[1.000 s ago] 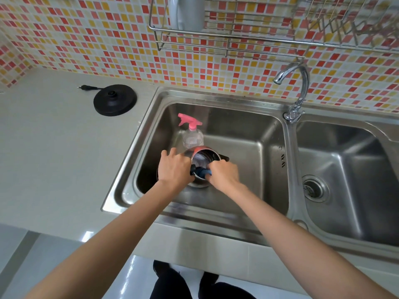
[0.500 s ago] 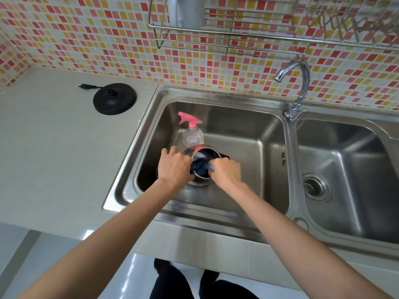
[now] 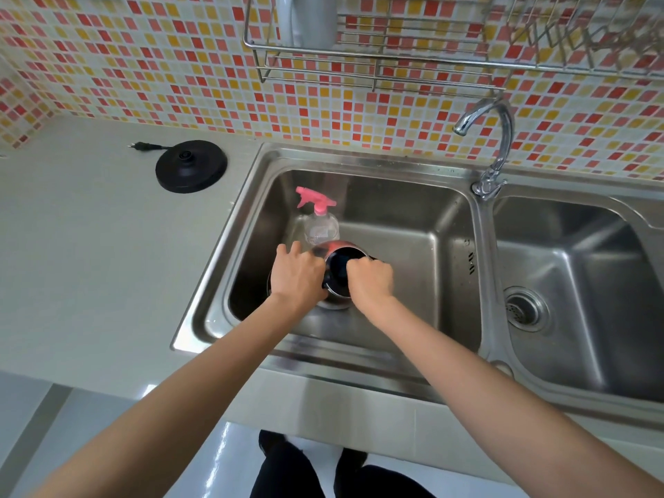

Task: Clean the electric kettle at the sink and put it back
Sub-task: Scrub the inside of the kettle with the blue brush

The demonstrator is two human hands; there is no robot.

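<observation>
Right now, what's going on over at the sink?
A person is scrubbing out the electric kettle, which stands in the sink's left basin. The left hand grips its side; the right hand is at its open mouth, curled on what looks like a dark cloth inside. A spray bottle stands just behind it, and the kettle base waits on the counter.

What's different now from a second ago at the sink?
The right hand has shifted slightly over the kettle mouth and seems to have pushed the cloth deeper, since its light blue edge no longer shows. The left hand still grips the kettle. The spray bottle and base are unchanged.
</observation>
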